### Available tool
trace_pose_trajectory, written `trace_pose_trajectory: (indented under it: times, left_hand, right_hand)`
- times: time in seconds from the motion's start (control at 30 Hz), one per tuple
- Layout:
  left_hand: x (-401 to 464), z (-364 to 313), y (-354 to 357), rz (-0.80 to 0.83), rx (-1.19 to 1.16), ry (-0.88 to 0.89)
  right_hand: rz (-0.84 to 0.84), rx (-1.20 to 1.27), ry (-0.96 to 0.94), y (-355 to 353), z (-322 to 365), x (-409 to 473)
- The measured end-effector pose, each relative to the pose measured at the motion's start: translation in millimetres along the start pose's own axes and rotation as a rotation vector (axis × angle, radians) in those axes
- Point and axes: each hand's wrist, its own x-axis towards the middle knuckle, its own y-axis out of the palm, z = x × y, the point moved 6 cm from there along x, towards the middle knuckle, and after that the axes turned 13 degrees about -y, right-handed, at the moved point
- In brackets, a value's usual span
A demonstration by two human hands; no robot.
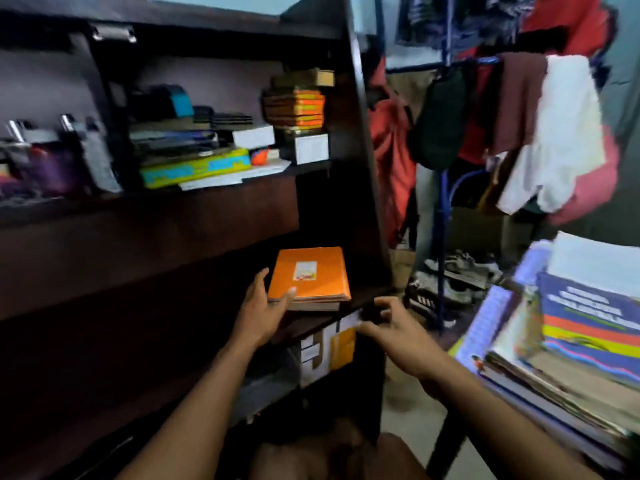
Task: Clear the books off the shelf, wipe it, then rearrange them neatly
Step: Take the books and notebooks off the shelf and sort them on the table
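Orange book (309,274): lies flat atop a short stack at the right end of the shelf (360,296). Left hand (260,306) grips its near-left corner; right hand (394,332), beside shelf edge, fingers loosely spread, empty. Risk: stack overhanging the edge may slide off.

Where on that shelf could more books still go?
The dark board left of the orange book, beyond the left hand, looks bare. The upper shelf is crowded with boxes and stacked books. The pile of books at right is heaped high.

2 hands (266,306), 1 orange book (310,273) (atop thin stack), 1 dark shelf (173,306)
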Motion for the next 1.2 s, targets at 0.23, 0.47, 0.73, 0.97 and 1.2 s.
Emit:
trace_pose_trajectory:
  times: [0.23,0.47,0.73,0.97,1.2]
  left_hand:
    - [27,24,20,0.017,0.239,0.100]
    - [25,26,13,0.008,0.122,0.120]
    - [-30,23,10,0.261,-0.028,0.204]
    - [-111,56,13,0.079,-0.617,-0.213]
    - [-141,73,-2,0.093,-1.054,-0.531]
  right_hand:
    - [-0.025,-0.138,0.091,37,-9,114]
    - [-0.130,-0.152,0.205,53,-22,151]
    - [-0.009,0.125,0.300,14,-38,79]
    - [0.006,0.351,0.278,49,-47,45]
    - [0.046,0.438,0.248,57,-28,-4]
